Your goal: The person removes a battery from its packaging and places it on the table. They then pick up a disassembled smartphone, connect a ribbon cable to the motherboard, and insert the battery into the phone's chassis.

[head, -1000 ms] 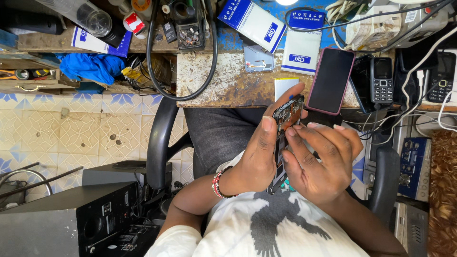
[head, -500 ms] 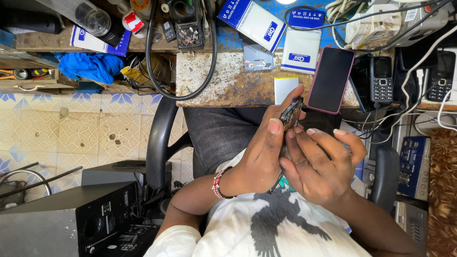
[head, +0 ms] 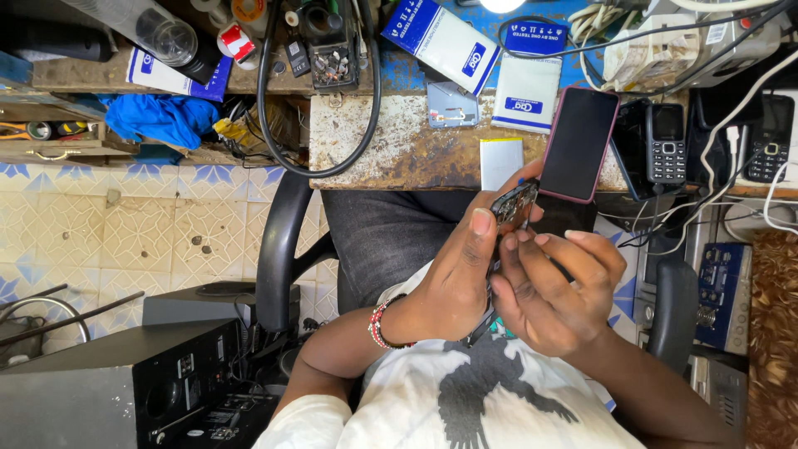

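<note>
My left hand point(head: 449, 283), with a beaded bracelet at the wrist, grips a small dark opened phone point(head: 514, 204) with its inner parts showing, thumb stretched up along its side. My right hand point(head: 553, 287) curls against the same phone from the right, fingertips pressed on its lower part. Both hands hover over my lap, just below the edge of the worn workbench point(head: 399, 154). The phone's top end almost touches a pink-edged smartphone point(head: 579, 143) leaning at the bench edge. The phone's lower half is hidden between my hands.
The bench holds white-and-blue boxes point(head: 445, 37), a battery pack point(head: 501, 160), a black cable loop point(head: 320, 91), two keypad phones point(head: 665, 141) and several wires. A blue cloth point(head: 154, 116) lies at the left. Black chair arms point(head: 278, 249) flank my lap, and a black speaker box point(head: 125, 391) stands lower left.
Both hands have lifted the opened phone a little towards the bench, and its top end now sits close under the pink-edged smartphone. My right fingers have shifted along it.
</note>
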